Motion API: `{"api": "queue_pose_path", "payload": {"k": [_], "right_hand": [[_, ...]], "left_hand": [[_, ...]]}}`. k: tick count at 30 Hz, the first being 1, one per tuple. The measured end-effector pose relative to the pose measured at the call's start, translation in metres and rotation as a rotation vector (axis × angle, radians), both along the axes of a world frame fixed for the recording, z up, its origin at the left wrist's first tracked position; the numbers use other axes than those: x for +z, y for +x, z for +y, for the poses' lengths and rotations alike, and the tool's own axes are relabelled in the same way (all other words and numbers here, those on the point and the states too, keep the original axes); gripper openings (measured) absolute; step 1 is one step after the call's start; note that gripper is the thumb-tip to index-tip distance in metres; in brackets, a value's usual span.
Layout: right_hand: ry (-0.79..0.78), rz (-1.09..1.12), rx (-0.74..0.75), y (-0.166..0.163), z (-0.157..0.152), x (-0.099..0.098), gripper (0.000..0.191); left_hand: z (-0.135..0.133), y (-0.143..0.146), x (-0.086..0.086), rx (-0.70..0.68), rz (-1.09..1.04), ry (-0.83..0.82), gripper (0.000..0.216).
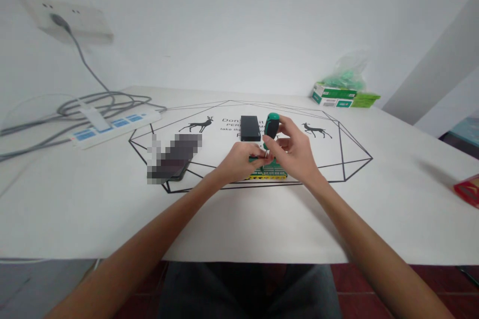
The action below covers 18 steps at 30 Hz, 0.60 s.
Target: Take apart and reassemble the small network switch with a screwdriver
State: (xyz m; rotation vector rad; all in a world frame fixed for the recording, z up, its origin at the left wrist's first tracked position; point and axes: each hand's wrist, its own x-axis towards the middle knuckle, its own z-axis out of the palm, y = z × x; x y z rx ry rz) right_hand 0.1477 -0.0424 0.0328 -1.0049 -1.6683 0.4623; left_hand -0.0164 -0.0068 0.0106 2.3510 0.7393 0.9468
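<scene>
A screwdriver point(272, 124) with a green and black handle stands nearly upright in my right hand point(297, 152), its shaft pointing down. Close against the lower end of the shaft, my left hand point(243, 159) is closed in a pinch. Whatever lies between those left fingertips is too small and covered to make out. Under both hands is a green slotted case point(275, 171) with a yellow and black striped front edge, partly hidden by the fingers. Just behind the hands lies a black rectangular box point(250, 128).
A dark phone-like device point(175, 159), partly blurred out, lies left of my hands. Farther left are a white power strip point(118, 129) and coiled grey cable point(86, 102). Green and white boxes point(335, 94) with a plastic bag stand back right. A red object point(467, 190) sits at the right edge.
</scene>
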Motion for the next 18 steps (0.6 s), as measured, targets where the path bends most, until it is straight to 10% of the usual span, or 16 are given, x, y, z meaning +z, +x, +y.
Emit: {"api": "queue_pose_path", "payload": {"k": [18], "right_hand": [[-0.014,-0.019,-0.016,0.0000,-0.0017,0.0024,0.043]], "left_hand": [[-0.0019,-0.0028,0.0045,0.019,0.101,0.033,0.021]]}}
